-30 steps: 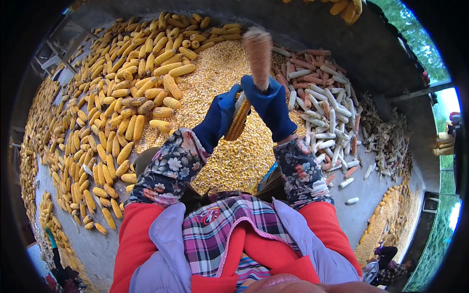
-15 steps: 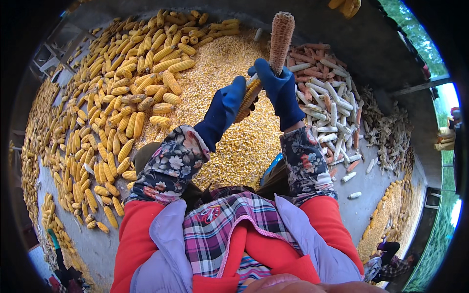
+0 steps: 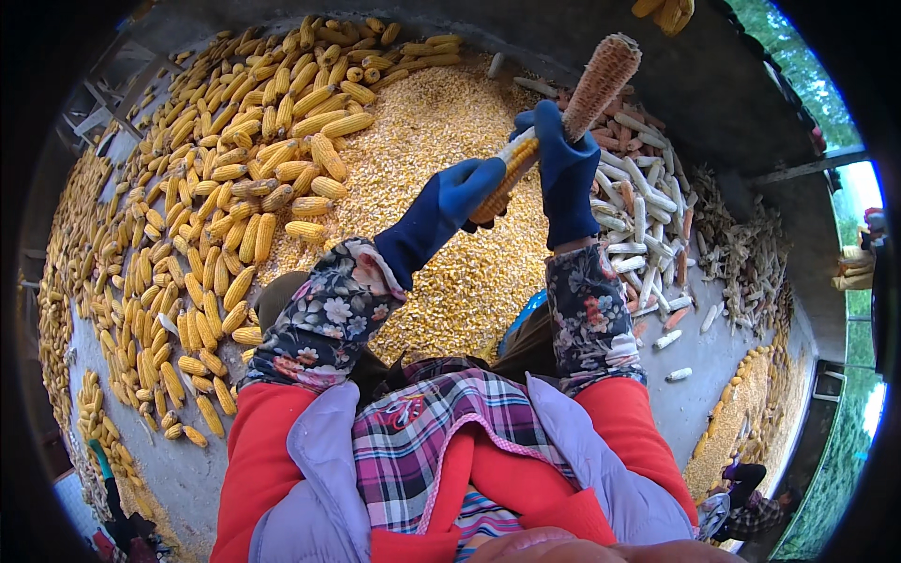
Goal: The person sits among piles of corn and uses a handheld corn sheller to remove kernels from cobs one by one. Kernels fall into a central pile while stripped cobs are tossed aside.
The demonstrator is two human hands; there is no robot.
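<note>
Gloved in blue, my left hand [image 3: 443, 201] is closed round the lower part of a yellow ear of corn [image 3: 519, 170]. The upper end of this ear shows a pale stripped patch beside rows of kernels. My right hand [image 3: 567, 178], also in a blue glove, grips a bare reddish corncob [image 3: 605, 80] that sticks up and leans to the right. The cob's lower end is hidden in the fist, which lies against the top of the ear. Below both hands spreads a heap of loose kernels [image 3: 460, 300].
Whole ears of corn [image 3: 225, 216] are piled on the left. Stripped white and reddish cobs [image 3: 638, 206] lie on the right, with dry husks [image 3: 751, 244] beyond. Other people are partly visible at the lower left and lower right [image 3: 751, 507].
Both hands have shifted a little up and to the right. The bare cob has tilted from nearly upright toward the right, and more of the ear's pale stripped patch shows.
</note>
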